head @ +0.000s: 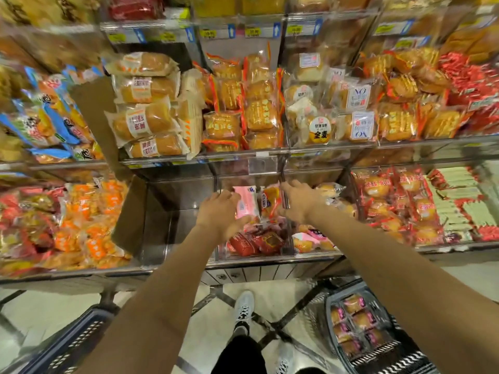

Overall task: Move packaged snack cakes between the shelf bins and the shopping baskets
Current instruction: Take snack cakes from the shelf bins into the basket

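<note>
Both arms reach into a clear bin (253, 255) on the lower shelf. My left hand (220, 211) grips a pink packaged snack cake (247, 205) held upright above the bin. Beside it my right hand (298, 202) grips an orange-and-yellow cake packet (270, 202) along its right edge. Red packets (256, 242) lie in the bin under my hands. A dark basket (388, 354) on the floor at lower right holds several pink-labelled cakes (353, 323). Another dark basket (73, 344) stands at lower left, its inside hidden.
The bin (172, 225) to the left of the one I reach into shows only its bare bottom. Shelves above and to both sides are packed with bagged breads and cakes. My white shoe (243, 309) stands on the tiled floor between the baskets.
</note>
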